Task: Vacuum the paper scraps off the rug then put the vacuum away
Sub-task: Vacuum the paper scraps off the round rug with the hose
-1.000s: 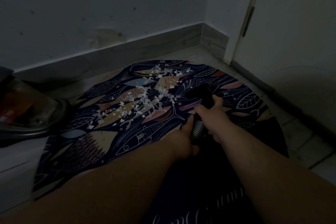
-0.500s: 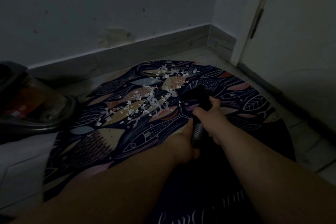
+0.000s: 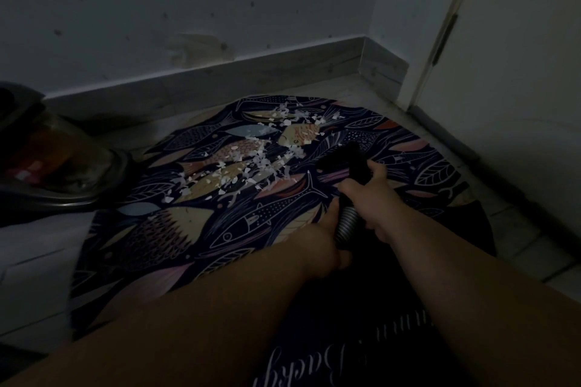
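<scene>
Head view looks forward and down, seemingly close over the dim rug (image 3: pixel 176 229).

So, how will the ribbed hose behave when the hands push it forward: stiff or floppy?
Probably floppy: the hose is ribbed, and the left hand holds it behind the right hand. The black nozzle in that hand looks rigid, so it should follow a push toward the paper scraps.

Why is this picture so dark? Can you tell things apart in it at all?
Head view: dim room light leaves the whole frame underexposed; the white paper scraps stand out brightest on the rug; the black nozzle in the right hand nearly melts into the dark pattern; the vacuum body at the left edge sits in deep shadow; the left hand gripping the hose is readable.
</scene>
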Demonstrator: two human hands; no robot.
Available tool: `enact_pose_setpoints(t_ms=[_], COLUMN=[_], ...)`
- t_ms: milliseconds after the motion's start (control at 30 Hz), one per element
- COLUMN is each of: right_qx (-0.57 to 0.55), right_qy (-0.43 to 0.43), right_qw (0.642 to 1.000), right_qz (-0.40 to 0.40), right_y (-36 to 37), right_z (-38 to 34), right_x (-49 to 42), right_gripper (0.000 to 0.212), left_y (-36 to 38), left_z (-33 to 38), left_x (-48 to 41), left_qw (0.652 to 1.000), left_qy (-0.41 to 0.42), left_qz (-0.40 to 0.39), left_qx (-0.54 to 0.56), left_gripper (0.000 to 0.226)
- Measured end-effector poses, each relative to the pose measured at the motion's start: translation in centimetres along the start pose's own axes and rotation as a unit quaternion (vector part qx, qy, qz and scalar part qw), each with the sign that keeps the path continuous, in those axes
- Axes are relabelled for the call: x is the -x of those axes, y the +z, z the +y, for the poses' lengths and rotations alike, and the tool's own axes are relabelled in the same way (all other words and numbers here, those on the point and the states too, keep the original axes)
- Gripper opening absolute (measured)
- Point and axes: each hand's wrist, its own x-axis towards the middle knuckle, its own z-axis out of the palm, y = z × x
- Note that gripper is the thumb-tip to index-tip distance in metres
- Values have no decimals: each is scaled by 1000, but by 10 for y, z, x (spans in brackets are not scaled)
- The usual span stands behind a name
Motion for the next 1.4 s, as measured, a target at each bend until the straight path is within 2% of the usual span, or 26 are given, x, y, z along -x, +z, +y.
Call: enact_pose_setpoints(t_ms=[367,833,1400], right_qx=[-9,20,50], right_qy=[22,6,-1], right_qw=[1000,999,994], right_qz=[-20,-38,-95], right_y=[5,33,71], right_z=[-4,-3,-3], right_x=[16,36,60], right_gripper=[77,78,77], left_y=[-5,-9,-11], left_z=[-4,-29,-59], left_x=[18,50,94], left_qw=[1000,1000,1000], left_qy=[11,19,-9], left_qz=[-5,10,24], left_qx=[-9,-20,-10], left_gripper=[101,101,102])
